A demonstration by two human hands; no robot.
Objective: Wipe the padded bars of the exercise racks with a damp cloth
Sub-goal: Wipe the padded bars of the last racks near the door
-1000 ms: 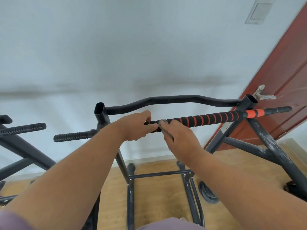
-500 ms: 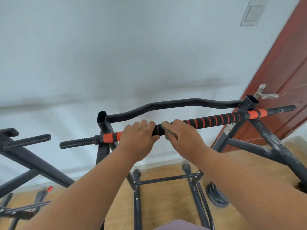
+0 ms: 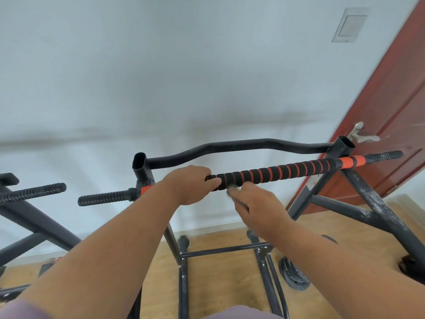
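A padded bar (image 3: 282,171), black foam with orange stripes, lies across the black exercise rack (image 3: 141,166). My left hand (image 3: 193,185) grips the bar near its left end, fingers curled over the top. My right hand (image 3: 255,201) is just below and in front of the bar, next to the left hand, and blurred. It pinches a small grey cloth (image 3: 232,188), most of it hidden by the fingers. Whether the cloth touches the foam is unclear.
A curved black pull bar (image 3: 241,146) runs behind the padded one. A second rack (image 3: 32,194) with a ribbed handle stands at the left. A red door (image 3: 391,107) is at the right, and a weight plate (image 3: 293,275) lies on the wooden floor.
My right hand has dropped a little from the top of the bar to just under it. My left hand keeps its grip, and the view has shifted slightly.
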